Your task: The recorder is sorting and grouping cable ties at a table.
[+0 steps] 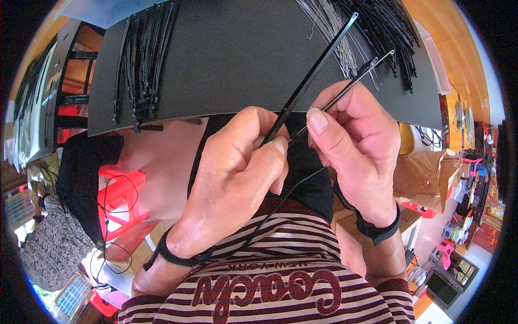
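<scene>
My left hand point(237, 173) is closed, pinching a flat dark strip point(318, 65) between thumb and forefinger. The strip slants up to the right and has a small hole at its tip. Close beside it, my right hand point(356, 135) grips a thin metal wire rod point(353, 82) with a small eyelet at its upper end. A second looped tip shows next to that rod, partly behind the fingers. The lower ends of strip and rod come near each other between my hands; whether they touch I cannot tell.
On the dark table point(226, 59) lie a bundle of thin black strips point(141, 70) at left, silver looped wires point(340, 40) at upper right and more black strips point(388, 32) beyond them. A red stool point(121, 200) stands lower left; a brown paper bag point(423, 178) sits at right.
</scene>
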Action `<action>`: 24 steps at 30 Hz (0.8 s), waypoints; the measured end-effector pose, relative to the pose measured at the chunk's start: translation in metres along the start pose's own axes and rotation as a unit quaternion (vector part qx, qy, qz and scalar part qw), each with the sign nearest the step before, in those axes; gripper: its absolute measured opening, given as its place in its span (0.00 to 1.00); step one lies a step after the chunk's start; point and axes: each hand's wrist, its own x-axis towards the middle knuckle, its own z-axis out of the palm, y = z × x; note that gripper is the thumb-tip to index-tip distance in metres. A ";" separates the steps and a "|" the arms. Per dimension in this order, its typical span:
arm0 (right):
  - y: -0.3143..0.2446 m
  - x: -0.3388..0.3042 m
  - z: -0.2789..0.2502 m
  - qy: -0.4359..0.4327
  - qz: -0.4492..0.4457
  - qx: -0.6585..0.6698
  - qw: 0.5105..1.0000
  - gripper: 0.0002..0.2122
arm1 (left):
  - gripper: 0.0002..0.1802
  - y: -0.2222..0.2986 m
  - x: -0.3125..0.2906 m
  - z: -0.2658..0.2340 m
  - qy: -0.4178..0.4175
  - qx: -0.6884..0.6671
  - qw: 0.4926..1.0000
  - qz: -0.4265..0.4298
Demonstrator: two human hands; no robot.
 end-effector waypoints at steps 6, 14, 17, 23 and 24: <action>-0.015 0.002 0.001 -0.016 0.050 -0.043 0.998 0.09 | 0.13 -0.003 -0.005 -0.021 0.022 0.041 0.995 0.091; -0.030 0.005 -0.035 -0.004 0.056 -0.063 0.996 0.10 | 0.17 0.022 -0.003 -0.111 0.325 0.305 0.865 0.232; -0.035 0.012 -0.047 0.016 0.061 -0.087 0.994 0.09 | 0.20 0.009 0.010 -0.134 0.330 0.374 0.839 0.220; -0.038 0.050 -0.107 0.083 0.085 -0.194 0.974 0.09 | 0.23 0.008 0.011 -0.129 0.318 0.408 0.838 0.174; -0.037 0.059 -0.121 0.065 0.081 -0.254 0.962 0.10 | 0.23 0.007 0.013 -0.129 0.309 0.418 0.836 0.176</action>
